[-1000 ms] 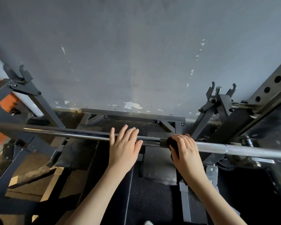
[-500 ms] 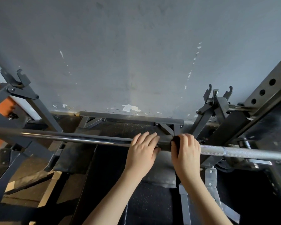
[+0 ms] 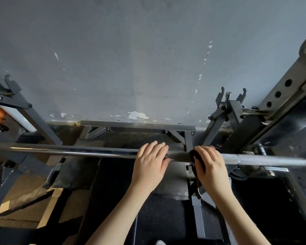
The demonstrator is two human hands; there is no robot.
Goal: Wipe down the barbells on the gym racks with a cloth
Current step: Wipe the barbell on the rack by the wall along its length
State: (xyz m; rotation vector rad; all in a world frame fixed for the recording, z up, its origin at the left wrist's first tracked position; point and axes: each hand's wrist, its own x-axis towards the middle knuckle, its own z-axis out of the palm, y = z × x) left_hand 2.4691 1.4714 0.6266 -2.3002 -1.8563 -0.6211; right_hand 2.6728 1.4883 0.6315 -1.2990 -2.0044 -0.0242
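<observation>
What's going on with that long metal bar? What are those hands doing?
A person is cleaning a long steel barbell that lies across a dark metal gym rack. Their right hand grips a dark cloth wrapped round the bar near its rough silver part. Their left hand rests flat on the bar just beside it.

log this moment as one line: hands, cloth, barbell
step: wipe barbell | left hand: flat on barbell | right hand: grips dark cloth wrapped over barbell
</observation>
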